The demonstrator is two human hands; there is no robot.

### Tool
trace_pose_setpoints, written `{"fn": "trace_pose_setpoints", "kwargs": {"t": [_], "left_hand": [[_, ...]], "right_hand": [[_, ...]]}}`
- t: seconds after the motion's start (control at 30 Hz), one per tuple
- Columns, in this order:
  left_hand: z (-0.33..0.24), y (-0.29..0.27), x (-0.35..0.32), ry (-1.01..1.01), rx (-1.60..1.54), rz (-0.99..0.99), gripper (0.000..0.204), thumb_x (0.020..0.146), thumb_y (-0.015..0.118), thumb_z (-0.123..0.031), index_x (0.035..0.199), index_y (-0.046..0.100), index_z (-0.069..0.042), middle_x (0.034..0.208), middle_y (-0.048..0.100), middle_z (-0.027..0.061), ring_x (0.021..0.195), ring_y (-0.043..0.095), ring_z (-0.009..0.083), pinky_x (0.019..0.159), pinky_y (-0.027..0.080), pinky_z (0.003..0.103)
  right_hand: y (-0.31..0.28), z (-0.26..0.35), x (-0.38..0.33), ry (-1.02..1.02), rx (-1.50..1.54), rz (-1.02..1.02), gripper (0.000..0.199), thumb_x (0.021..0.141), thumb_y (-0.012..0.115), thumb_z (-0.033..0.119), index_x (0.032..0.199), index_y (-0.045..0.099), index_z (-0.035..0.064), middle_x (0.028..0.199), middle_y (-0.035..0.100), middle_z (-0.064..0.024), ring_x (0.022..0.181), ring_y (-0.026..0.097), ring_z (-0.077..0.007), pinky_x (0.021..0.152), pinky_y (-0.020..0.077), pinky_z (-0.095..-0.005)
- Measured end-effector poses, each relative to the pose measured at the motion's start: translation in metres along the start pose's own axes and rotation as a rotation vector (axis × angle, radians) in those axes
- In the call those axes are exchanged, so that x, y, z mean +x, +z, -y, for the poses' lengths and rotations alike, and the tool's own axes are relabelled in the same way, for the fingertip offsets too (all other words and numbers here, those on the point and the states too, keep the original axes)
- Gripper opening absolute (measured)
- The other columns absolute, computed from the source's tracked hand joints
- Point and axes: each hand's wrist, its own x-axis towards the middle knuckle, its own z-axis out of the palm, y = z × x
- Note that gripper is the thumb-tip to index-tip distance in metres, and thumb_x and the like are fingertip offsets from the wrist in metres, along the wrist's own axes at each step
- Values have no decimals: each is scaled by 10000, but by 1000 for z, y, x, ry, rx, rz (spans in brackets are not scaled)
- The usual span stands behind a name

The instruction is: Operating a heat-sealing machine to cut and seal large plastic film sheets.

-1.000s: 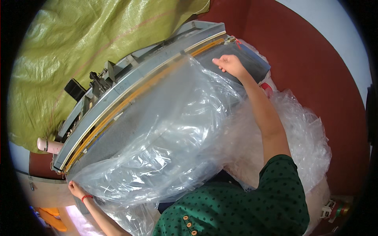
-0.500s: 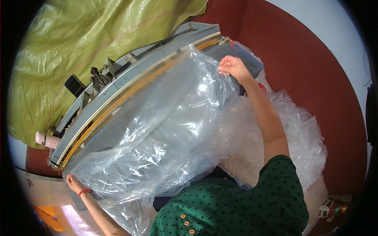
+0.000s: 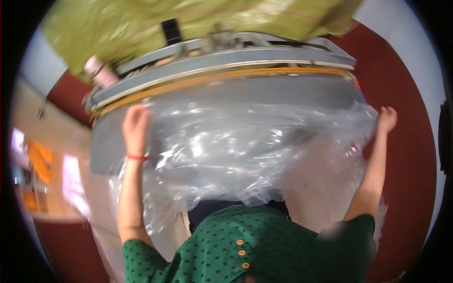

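A large clear plastic sheet (image 3: 226, 141), crinkled and shiny, stretches between my two hands over a dark grey work surface (image 3: 106, 148). My left hand (image 3: 136, 123), somewhat blurred and with a red bracelet at the wrist, is closed at the sheet's left edge. At the opposite end, my right hand (image 3: 388, 120) pinches the right corner. The sheet's near side drapes down toward my lap. Just beyond its far edge runs a long grey metal bar machine (image 3: 226, 60) with an orange-yellow strip (image 3: 212, 79) along its front.
A pink bottle (image 3: 101, 71) stands at the machine's left end, and a black phone-like slab (image 3: 171, 31) is behind it. Yellow-green woven sheeting (image 3: 283, 19) covers the area past the machine. More clear plastic (image 3: 316, 181) is piled at the right of my lap.
My view has turned, so the machine now lies nearly level across it. Both hands still hold the sheet; the left now appears nearer the machine, and the sheet's far edge lies lower and straighter.
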Motion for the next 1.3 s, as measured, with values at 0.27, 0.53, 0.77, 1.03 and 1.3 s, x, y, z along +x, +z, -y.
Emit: {"fn": "trace_pose_setpoints", "kwargs": {"t": [0.27, 0.53, 0.77, 1.03, 1.3], "left_hand": [[-12, -9, -21, -7, -84, -45, 93, 805, 522, -28, 895, 528, -51, 833, 533, -18, 755, 485, 55, 672, 402, 189], [13, -89, -12, -117, 426, -92, 294, 768, 588, -181, 999, 503, -19, 1027, 552, 111, 966, 517, 222, 819, 390, 294], [60, -137, -129, 9, 1124, 109, 545, 723, 623, -231, 1202, 424, -60, 1310, 329, 157, 1222, 262, 365, 967, 260, 433], [-11, -41, -155, 81, 771, 231, 151, 725, 619, -151, 761, 607, -4, 809, 618, 111, 755, 593, 244, 651, 468, 301], [2, 75, -57, -101, -143, 617, 492, 862, 479, -204, 1264, 288, 7, 1142, 488, 125, 985, 481, 170, 776, 414, 269]], "right_hand": [[-78, 366, -213, -620, 975, 1075, 341, 743, 610, 143, 1054, 529, 31, 987, 548, -57, 922, 509, -145, 814, 398, -258], [-32, 412, -320, -382, 1127, 1756, 214, 786, 588, 237, 783, 597, 23, 674, 546, 23, 667, 467, -69, 618, 387, -224], [63, 214, -188, -255, 662, 1046, 151, 727, 655, 144, 703, 591, 9, 643, 558, 19, 604, 471, -54, 568, 392, -202], [82, 106, -137, -105, 627, 807, 140, 750, 645, 130, 718, 595, 3, 626, 513, 54, 597, 433, -27, 541, 354, -174], [82, 109, -143, -79, 689, 748, 149, 751, 642, 131, 720, 589, -5, 627, 505, 57, 593, 422, -25, 533, 342, -172]]}}
